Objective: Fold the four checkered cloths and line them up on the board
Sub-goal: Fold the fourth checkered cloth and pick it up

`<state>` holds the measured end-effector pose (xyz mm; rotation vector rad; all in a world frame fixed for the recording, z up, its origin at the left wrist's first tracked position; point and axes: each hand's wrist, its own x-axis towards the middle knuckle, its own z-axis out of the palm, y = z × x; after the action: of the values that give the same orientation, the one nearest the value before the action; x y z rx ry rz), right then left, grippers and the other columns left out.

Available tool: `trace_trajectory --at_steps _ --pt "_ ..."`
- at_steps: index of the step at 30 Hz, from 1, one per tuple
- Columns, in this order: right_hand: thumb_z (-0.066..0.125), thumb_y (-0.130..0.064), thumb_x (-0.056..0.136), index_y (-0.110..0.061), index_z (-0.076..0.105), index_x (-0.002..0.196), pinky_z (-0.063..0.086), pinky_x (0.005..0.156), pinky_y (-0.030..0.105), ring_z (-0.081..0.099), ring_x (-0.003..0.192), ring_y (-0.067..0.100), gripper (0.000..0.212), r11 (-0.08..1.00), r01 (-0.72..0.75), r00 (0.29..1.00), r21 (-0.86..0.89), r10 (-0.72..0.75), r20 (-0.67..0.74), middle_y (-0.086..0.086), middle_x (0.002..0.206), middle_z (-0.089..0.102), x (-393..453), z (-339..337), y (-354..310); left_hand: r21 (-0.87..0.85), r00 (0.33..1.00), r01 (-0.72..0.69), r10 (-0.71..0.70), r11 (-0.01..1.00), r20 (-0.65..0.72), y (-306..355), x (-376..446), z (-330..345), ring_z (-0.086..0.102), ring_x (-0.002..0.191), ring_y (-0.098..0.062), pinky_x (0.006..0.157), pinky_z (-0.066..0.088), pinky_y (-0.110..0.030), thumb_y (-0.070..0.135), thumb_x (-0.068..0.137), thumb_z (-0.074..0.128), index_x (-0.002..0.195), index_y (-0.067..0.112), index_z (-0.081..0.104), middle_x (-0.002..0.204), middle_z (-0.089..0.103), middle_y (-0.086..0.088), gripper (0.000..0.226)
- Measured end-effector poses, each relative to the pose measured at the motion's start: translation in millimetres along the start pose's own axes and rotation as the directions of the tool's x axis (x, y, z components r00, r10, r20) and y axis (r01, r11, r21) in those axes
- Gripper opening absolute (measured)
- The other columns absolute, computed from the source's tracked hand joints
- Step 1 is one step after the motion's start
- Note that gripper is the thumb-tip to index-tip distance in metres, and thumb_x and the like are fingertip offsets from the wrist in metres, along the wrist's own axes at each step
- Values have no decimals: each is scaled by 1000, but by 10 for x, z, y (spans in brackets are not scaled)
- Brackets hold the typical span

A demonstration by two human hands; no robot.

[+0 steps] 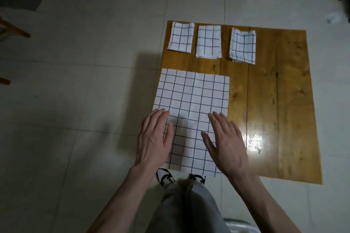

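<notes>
Along the board's [265,100] 12 o'clock edge, three folded cloths [208,41] in a row. Unfolded cloth [191,94] flat at 7–9 o'clock, near edge overhanging. Left hand [153,140], right hand [223,143] flat on it, fingers straight, together. Bare wood at 3 o'clock.

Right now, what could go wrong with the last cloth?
The open cloth overhangs the board's left and near edges, so it may slide off while being folded. Both hands, left and right, sit near its bottom end, so the far end may shift and give a crooked fold, unlike the three folded cloths.
</notes>
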<state>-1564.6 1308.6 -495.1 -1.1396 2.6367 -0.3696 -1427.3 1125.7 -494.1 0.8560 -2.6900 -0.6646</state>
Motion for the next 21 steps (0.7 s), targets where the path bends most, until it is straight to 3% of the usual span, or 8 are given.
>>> trace_trajectory --at_steps 8,14,21 --pt "34 -49 107 -15 39 158 28 126 46 30 155 20 61 1000 9 1000 -21 -9 20 4 164 40 310 1021 393 5 987 -134 133 991 94 -764 102 1108 51 139 -25 114 44 -48 29 109 41 139 9 63 145 60 -6 43" --pt "38 -38 112 -18 29 163 25 127 48 19 159 19 56 999 51 997 1 -51 62 0 171 26 507 1626 649 81 952 -288 276 954 130 -1035 270 1641 43 147 -29 119 39 -50 19 107 48 143 6 58 153 53 -10 39" --pt "41 -43 108 -20 27 164 21 129 45 13 160 16 62 998 64 997 8 -64 -36 -1 173 20 518 1906 759 170 949 -300 276 939 153 -1225 183 1837 31 157 -26 127 26 -48 27 111 41 158 10 44 169 35 -8 51"
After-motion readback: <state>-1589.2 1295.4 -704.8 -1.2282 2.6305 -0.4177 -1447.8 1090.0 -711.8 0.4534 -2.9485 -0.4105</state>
